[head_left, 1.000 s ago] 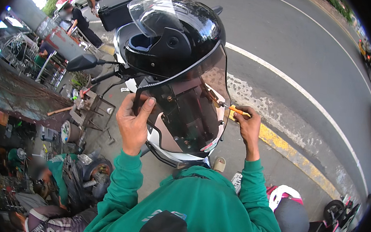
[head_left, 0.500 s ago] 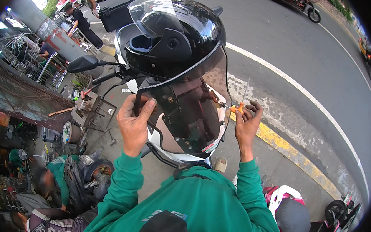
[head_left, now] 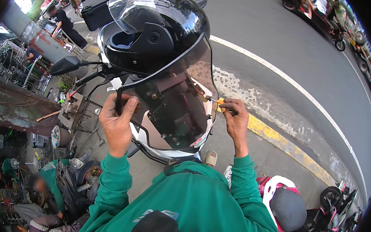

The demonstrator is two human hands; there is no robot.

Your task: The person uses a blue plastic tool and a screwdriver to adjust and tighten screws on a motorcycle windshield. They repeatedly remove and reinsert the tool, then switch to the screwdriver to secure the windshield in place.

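My left hand [head_left: 117, 126] is closed on the left edge of a smoke-tinted motorcycle windshield [head_left: 173, 110], thumb in front and some fingers behind the panel. Between the bent fingers of my right hand [head_left: 236, 120] is a small orange-handled screwdriver [head_left: 220, 105]. Its thin shaft points left at a dark bolt [head_left: 208, 98] near the windshield's right edge; whether the tip touches it I cannot tell. Behind the windshield a glossy black helmet [head_left: 174, 36] with a raised clear visor sits on the white motorcycle [head_left: 138, 134].
The left mirror [head_left: 65, 65] juts out beside the windshield. A yellow-painted curb [head_left: 279, 138] and the road run along the right, with a passing three-wheeler [head_left: 313, 15]. A pink scooter [head_left: 275, 188] carrying a grey helmet stands lower right. Other people work among parts at lower left.
The view has shifted, so the motorcycle appears further left. My right hand has turned, bringing the screwdriver's shaft toward the bolt. My left hand keeps its hold on the windshield.
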